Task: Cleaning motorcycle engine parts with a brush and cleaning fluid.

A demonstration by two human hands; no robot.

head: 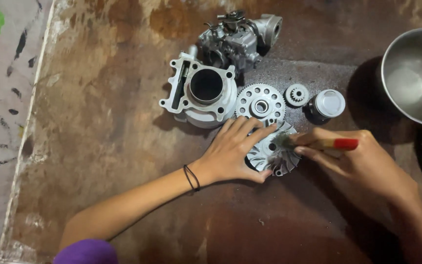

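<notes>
Finned pulley face [272, 154], a round silver disc with curved fan blades, lies flat on the rusty brown metal tabletop [123, 146], just below a large drilled gear [261, 104]. Left hand [233, 151] rests on it with fingers spread, palm down, thumb hooked under the disc's lower edge, a black band around the wrist. Right hand [355, 159] pinches a small brush [318, 143] with a wooden handle and red end, its bristles touching the disc's upper right blades. Beside the big gear sit a small pinion gear [297, 95] and a piston [327, 104]. An engine cylinder block [199, 93] stands left of the gear, a carburetor [238, 39] behind it, and a steel bowl [416, 73] at right.
</notes>
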